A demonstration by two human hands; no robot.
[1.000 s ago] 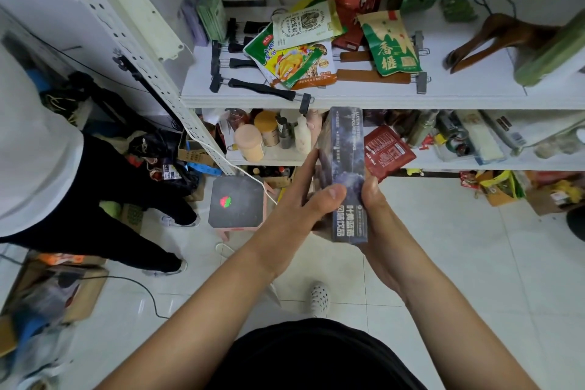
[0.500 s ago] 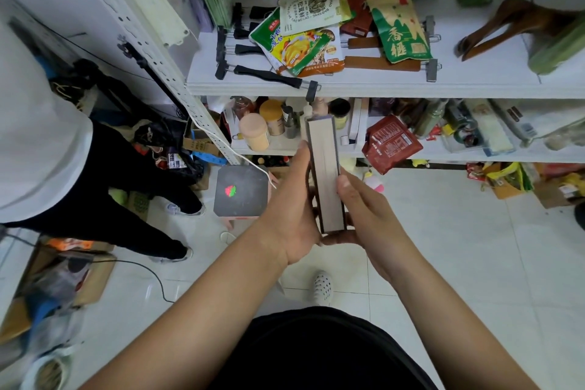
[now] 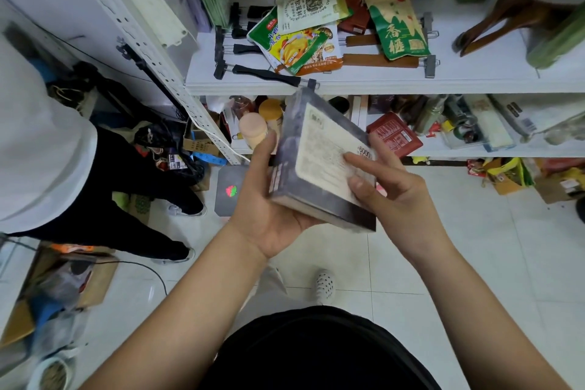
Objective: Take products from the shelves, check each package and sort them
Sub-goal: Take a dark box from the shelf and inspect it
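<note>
Box [image 3: 316,165], dark with a cream printed panel facing up, is held tilted just in front of the white shelf [image 3: 411,85]. Left hand [image 3: 269,209] cups its near-left corner with the thumb curled up the side. Right hand [image 3: 399,196] pinches the right edge, fingers [image 3: 356,158] laid on the panel.

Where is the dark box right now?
Centre of the head view: the dark box is held between the left hand and right hand, in front of the lower shelf.
</note>
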